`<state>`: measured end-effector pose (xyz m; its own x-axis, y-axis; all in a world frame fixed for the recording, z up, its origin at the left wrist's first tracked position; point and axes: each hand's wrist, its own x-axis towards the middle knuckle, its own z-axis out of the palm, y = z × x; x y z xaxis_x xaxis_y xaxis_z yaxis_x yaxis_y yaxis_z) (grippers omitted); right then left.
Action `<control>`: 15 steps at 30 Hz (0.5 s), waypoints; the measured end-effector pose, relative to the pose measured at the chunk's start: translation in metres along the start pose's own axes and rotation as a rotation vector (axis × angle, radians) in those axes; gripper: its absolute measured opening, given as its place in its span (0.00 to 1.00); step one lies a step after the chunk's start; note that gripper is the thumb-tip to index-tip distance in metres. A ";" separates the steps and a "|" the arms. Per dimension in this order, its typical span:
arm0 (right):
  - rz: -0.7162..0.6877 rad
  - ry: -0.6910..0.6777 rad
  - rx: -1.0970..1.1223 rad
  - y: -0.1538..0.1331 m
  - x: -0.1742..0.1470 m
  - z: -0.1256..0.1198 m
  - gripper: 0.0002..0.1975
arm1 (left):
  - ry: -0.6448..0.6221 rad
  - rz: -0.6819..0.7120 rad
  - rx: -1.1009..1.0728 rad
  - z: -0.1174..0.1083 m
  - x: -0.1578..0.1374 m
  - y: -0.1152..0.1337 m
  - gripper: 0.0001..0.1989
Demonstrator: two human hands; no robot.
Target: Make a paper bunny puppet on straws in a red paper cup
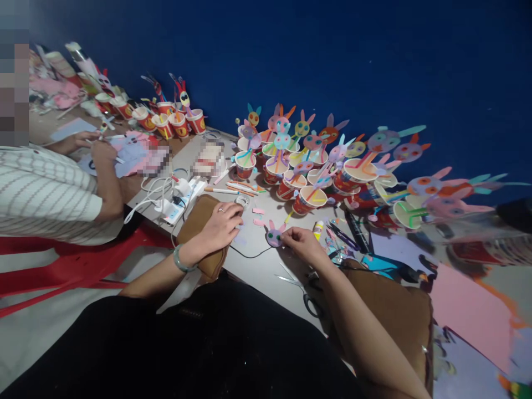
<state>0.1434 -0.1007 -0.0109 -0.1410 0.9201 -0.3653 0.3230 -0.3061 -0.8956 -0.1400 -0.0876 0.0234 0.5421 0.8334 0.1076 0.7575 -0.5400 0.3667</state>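
Note:
My right hand [302, 244] pinches the right edge of a small purple paper rabbit face [274, 238] with pink ears and green eyes, down by the table top. To its left, my left hand [222, 226] rests palm down with loosely bent, slightly parted fingers and no visible object in them. A roll of clear tape [242, 201] lies just beyond those fingertips. Small pink paper strips [258, 211] lie between the hands. Beneath my left forearm is a brown pad [203, 219]. Scissors [311, 305] lie open below my right wrist.
Paper cups [310, 199] with paper rabbit heads crowd the back, before a blue wall. A glue stick [318, 229], pens and paper scraps lie right, near a pink sheet [471, 310]. A power strip [180, 199] with white cables lies left, beside a co-worker's hands [102, 147].

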 end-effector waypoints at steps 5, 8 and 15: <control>0.000 -0.051 -0.027 -0.005 0.001 0.008 0.15 | 0.022 -0.172 0.053 0.009 -0.003 -0.013 0.17; 0.006 -0.090 -0.081 -0.009 0.002 0.015 0.15 | 0.029 -0.206 0.014 0.017 -0.002 -0.015 0.20; -0.019 -0.089 -0.201 -0.009 0.012 0.031 0.12 | 0.073 -0.168 -0.019 0.020 -0.003 -0.016 0.16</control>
<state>0.1098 -0.0942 -0.0149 -0.2279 0.8976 -0.3773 0.4983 -0.2254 -0.8372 -0.1464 -0.0833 -0.0016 0.3803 0.9183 0.1102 0.8275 -0.3910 0.4028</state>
